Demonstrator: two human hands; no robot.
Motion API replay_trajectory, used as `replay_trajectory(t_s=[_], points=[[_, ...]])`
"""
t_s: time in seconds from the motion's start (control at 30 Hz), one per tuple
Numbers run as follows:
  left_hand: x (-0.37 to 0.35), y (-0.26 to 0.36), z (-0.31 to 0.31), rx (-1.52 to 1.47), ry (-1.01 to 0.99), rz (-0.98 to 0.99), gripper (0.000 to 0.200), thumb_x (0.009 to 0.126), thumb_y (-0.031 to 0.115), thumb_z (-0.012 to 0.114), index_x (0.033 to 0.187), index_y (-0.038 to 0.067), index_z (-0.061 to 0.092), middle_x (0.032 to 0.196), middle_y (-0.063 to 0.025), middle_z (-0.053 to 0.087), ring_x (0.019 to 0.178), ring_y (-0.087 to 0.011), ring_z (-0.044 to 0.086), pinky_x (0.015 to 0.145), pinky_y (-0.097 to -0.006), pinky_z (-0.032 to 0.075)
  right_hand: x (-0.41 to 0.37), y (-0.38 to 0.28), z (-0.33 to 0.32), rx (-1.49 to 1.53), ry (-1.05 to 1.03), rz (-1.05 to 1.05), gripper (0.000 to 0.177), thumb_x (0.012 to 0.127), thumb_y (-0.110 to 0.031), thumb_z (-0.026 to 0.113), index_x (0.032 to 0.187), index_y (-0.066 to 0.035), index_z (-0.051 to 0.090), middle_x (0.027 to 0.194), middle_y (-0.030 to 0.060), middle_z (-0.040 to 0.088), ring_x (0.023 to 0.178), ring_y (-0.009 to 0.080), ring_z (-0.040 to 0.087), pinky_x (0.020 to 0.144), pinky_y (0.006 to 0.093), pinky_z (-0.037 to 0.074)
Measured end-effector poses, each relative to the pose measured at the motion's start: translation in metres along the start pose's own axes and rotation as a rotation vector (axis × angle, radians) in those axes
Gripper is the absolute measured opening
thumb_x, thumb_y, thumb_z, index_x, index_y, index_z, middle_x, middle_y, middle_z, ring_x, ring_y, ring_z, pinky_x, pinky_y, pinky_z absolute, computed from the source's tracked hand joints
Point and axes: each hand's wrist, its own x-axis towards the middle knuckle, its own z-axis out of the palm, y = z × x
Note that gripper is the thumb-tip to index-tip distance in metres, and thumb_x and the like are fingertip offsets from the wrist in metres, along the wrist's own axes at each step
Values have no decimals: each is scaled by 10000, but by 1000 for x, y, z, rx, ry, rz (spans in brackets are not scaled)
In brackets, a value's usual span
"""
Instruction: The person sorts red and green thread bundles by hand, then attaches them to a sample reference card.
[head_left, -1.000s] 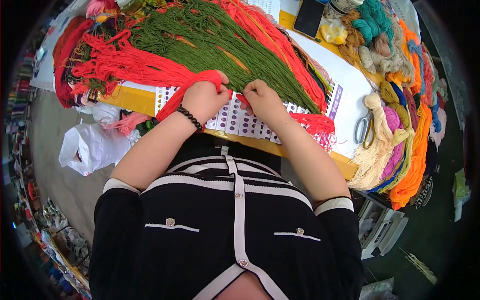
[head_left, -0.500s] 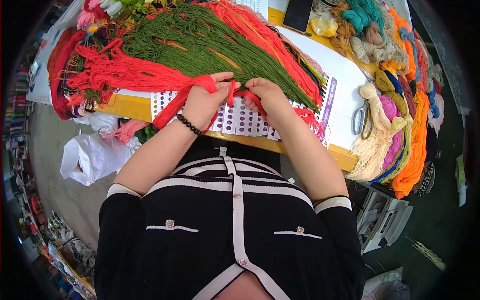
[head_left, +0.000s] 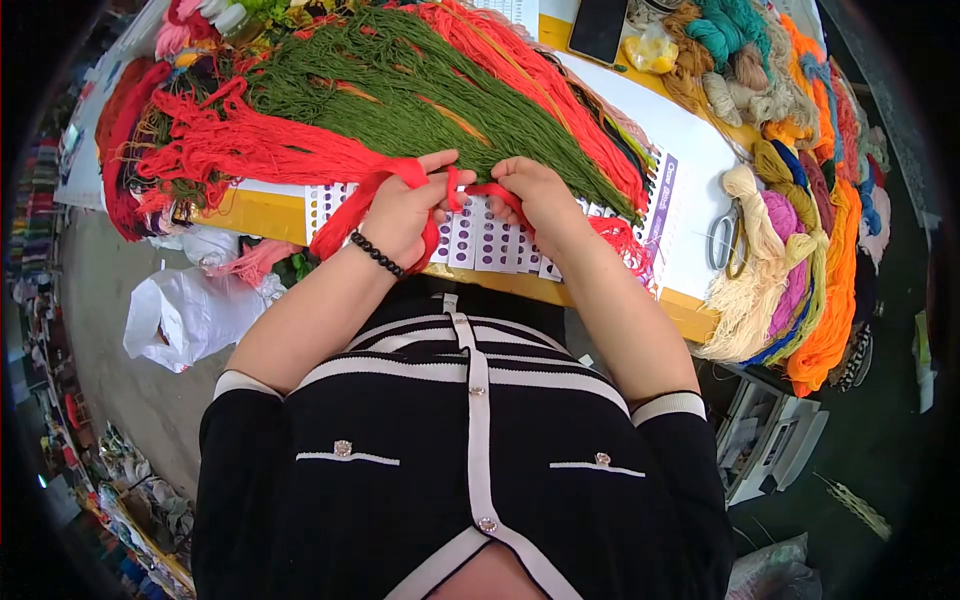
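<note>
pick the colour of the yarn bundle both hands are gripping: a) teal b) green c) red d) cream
c: the left hand and the right hand both close on the red yarn, while the green yarn lies untouched on the table behind them.

I am wearing a black knitted top [head_left: 380, 520] with short sleeves. A white band [head_left: 478, 420] is running down the middle of the front, and more white lines are curving across the chest. Small round buttons [head_left: 486, 524] are sitting along that band. White cuffs [head_left: 240, 383] are edging both sleeves. Two thin white pocket strips [head_left: 345, 458] are lying across the front, each carrying a pale button above it. A bracelet [head_left: 377, 255] of dark round beads is circling the wrist of my left hand [head_left: 400, 205].
</note>
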Motion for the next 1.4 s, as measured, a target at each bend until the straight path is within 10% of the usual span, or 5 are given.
replay_trajectory(t_s=[0.3,0.63,0.93,1.03,1.4], points=[[13,-6,0,923,-197,178,406,914,73,460,1319,57,425,907,-9,606,709,-64,519,644,-212,444,3,-2,1,12,-16,15,133,870,-96,448,977,-43,507,703,42,578,581,99,523,518,218,398],[-9,75,-75,57,82,-45,317,945,195,444,1243,110,513,701,51,499,662,-61,539,488,-156,355,2,-12,13,-579,47,73,225,838,-106,428,1044,-36,484,820,77,644,676,142,592,594,281,436],[-40,197,-180,-251,-81,406,396,925,84,472,1314,45,406,952,-45,536,824,-103,575,551,-135,453,6,-1,9,-613,56,-8,189,850,-124,436,1004,-32,496,794,73,633,661,139,582,558,275,449],[-46,192,-160,-115,405,482,410,922,139,503,1312,61,403,1057,-97,547,997,-253,578,730,-242,521,4,2,13,-648,93,-34,184,853,-175,487,957,-27,520,767,61,628,654,137,578,565,271,447],[-128,58,-118,97,32,138,346,874,145,423,1175,-15,483,1078,-171,598,909,-225,604,799,-291,460,-36,-10,122,-533,-200,-347,196,849,-168,600,832,20,653,730,27,621,697,70,545,645,235,433]])
